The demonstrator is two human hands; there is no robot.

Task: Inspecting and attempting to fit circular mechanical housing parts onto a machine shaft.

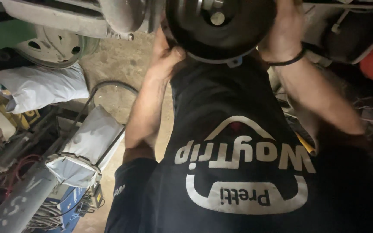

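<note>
Gripping a round black drum-like part (221, 26) from both sides, the left hand (165, 55) and right hand (283, 32) clasp its rim, apparently steadying its weight against the grey machine housing (87, 15) above the concrete floor (117, 64).

The top edge cuts off the black disc (221, 26), so its upper half is out of view. The right hand (283, 30) loses its fingertips there too, and the left hand (167, 54) hides its fingers behind the rim (grip unclear). The right forearm (324, 103) is blurred.
</note>
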